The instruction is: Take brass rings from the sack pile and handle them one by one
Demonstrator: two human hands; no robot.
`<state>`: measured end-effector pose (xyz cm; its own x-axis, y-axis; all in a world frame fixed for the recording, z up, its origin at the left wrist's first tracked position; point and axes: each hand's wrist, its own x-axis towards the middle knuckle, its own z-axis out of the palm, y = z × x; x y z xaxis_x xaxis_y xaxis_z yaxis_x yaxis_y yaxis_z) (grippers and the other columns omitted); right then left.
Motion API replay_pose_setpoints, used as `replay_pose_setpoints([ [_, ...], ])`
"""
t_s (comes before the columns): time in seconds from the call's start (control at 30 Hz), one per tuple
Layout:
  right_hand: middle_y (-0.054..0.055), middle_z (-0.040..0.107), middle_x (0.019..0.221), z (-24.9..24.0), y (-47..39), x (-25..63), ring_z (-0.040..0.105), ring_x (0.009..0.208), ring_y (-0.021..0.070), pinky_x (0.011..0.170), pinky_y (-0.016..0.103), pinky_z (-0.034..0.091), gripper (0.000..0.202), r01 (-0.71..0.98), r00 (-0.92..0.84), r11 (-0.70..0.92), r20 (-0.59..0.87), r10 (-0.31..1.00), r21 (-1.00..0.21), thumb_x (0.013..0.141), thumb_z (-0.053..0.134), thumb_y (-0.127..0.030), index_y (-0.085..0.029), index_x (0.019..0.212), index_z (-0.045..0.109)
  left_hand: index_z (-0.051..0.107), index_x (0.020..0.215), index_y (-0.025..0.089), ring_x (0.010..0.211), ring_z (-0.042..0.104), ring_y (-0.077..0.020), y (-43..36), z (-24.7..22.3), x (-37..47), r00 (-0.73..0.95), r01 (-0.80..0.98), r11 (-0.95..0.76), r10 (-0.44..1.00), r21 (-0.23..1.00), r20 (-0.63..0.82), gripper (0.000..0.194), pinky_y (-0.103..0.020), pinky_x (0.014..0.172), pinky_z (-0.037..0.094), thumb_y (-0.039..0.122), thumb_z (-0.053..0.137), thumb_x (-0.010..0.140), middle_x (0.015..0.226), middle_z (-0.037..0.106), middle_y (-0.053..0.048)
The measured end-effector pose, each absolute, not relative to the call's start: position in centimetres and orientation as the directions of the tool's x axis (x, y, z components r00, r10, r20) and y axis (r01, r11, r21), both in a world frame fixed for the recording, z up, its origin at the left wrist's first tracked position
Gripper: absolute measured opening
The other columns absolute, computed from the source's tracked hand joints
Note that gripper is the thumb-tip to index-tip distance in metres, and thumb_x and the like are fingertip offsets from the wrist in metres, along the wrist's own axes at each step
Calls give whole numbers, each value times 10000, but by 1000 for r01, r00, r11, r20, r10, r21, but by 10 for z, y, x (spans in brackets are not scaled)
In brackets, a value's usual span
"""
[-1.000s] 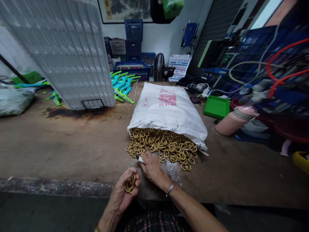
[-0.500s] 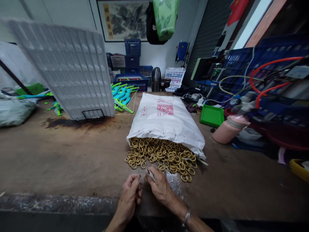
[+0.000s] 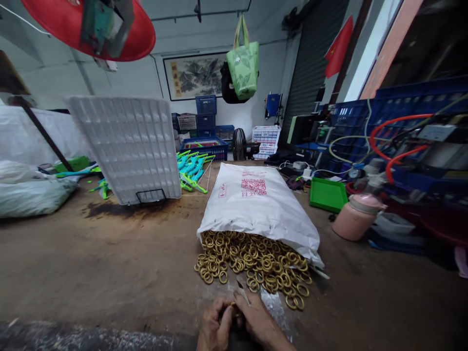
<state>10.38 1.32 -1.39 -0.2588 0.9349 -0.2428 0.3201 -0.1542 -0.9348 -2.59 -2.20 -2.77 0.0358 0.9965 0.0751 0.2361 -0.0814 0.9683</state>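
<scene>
A white sack [image 3: 252, 200] with red print lies on the brown table [image 3: 146, 278], its open mouth towards me. Gold-coloured rings [image 3: 256, 258] spill from it in a heap. Below the heap my left hand [image 3: 215, 324] is closed on a ring [image 3: 233, 305], its fingers pinched together. Close against it on the right, my right hand [image 3: 254, 314] is closed around a small knife [image 3: 241, 292] with a dark, pointed tip. The fingertips of both hands meet around the ring; their undersides are hidden.
A white ribbed panel [image 3: 127, 146] stands in a wire holder at the left, beside green and blue plastic pieces [image 3: 193, 170]. On the right are a green tray [image 3: 328, 193] and a pink bottle [image 3: 353, 219]. A plastic bag [image 3: 32, 195] lies far left.
The view has tilted up, so the sack and rings appear lower. My hands have come together, and a ring now shows between them. A red lamp shade has come into view.
</scene>
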Motion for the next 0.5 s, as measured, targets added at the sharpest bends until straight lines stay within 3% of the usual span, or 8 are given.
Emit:
replay_pose_setpoints([
  [0.13, -66, 381, 438, -5, 8, 106, 329, 393, 78, 423, 200, 273, 328, 279, -259, -278, -351, 900, -919, 808, 365, -442, -174, 694, 515, 596, 702, 165, 646, 552, -139, -26, -9, -19, 46, 205, -62, 997, 977, 54, 299, -238, 664, 411, 372, 429, 839, 650, 620, -28],
  [0.23, -57, 379, 465, 1, 7, 109, 328, 441, 81, 441, 207, 261, 309, 276, -211, -202, -265, 941, -940, 778, 401, -422, -177, 607, 483, 594, 686, 155, 628, 517, -123, -29, 6, -14, 12, 151, 9, 1000, 988, -11, 244, -221, 617, 396, 350, 499, 799, 645, 586, -14],
  [0.33, -53, 388, 509, 0, 9, 112, 338, 500, 86, 481, 211, 275, 288, 303, -186, -111, -172, 967, -947, 746, 433, -407, -180, 569, 451, 552, 714, 164, 445, 387, -70, -30, 12, -12, 39, 27, 185, 982, 982, -186, 250, -187, 445, 310, 409, 534, 764, 521, 460, 51],
  [0.5, -48, 413, 553, 1, 8, 114, 367, 557, 95, 537, 217, 296, 283, 363, -188, -71, -148, 971, -929, 748, 437, -408, -172, 597, 471, 472, 748, 187, 364, 317, -44, -34, 13, -11, 134, -106, 391, 917, 914, -377, 279, -159, 349, 231, 460, 531, 746, 504, 425, 79],
])
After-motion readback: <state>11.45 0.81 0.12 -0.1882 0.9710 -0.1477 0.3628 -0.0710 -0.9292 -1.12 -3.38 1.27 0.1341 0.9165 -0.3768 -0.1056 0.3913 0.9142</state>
